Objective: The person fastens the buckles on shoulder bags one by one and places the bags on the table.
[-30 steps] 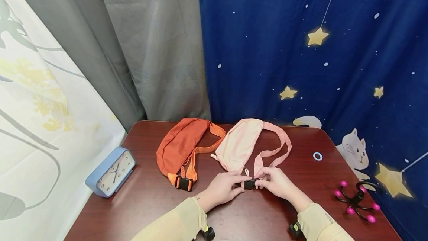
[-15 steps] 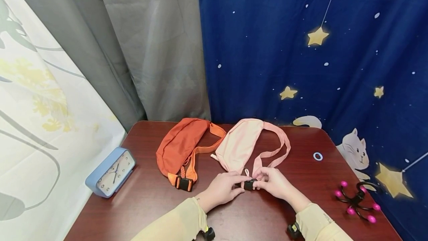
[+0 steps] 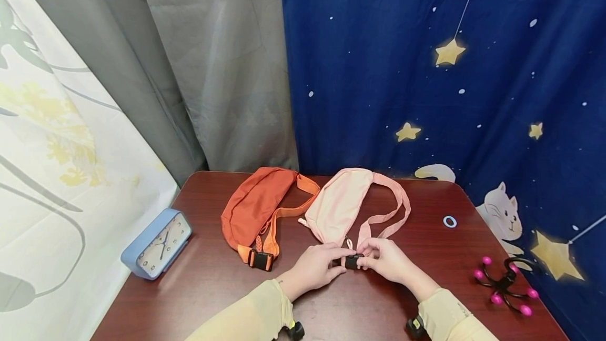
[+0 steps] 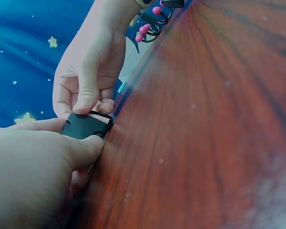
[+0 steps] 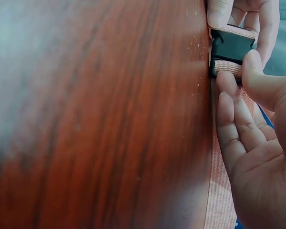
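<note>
A pink waist bag (image 3: 338,204) lies on the table, its pink strap (image 3: 403,199) looping round to the right. At the bag's near end is a black side-release buckle (image 3: 352,262), its two halves joined in the right wrist view. My left hand (image 3: 316,266) pinches the buckle's left part between thumb and fingers. From the other side my right hand (image 3: 390,259) holds its right end, thumb on the buckle (image 4: 86,125) in the left wrist view. Pink webbing (image 5: 227,67) threads through the buckle's end bar beside my right fingertips.
An orange-red waist bag (image 3: 258,207) with its own black buckle (image 3: 260,260) lies to the left. A blue clock (image 3: 158,243) stands at the left edge. To the right are a light-blue ring (image 3: 450,221) and a black massager with pink tips (image 3: 505,284). Curtains hang behind the table (image 3: 213,299).
My right hand and the buckle's right end have shifted slightly left, and the pink strap has moved a little with them. My left hand stays nearly still.
</note>
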A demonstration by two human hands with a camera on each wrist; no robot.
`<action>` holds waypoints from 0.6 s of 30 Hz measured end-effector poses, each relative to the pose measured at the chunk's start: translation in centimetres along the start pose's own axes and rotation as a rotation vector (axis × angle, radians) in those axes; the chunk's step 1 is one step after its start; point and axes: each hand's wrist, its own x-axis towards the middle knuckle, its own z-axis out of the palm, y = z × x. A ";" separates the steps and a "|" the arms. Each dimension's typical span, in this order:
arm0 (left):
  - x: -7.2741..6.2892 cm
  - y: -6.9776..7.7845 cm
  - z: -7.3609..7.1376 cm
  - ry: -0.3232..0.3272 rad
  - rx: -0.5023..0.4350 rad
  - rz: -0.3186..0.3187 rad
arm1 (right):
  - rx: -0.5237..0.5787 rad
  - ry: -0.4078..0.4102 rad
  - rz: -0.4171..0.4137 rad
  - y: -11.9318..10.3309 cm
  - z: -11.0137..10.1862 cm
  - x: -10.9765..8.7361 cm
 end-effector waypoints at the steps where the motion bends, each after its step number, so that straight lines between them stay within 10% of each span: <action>1: 0.0 0.0 0.0 0.000 0.003 0.000 | 0.006 -0.001 -0.003 -0.1 0.0 0.0; 18: 0.0 0.1 0.1 -0.009 0.016 -0.002 | 0.003 0.017 -0.043 0.3 0.4 -0.4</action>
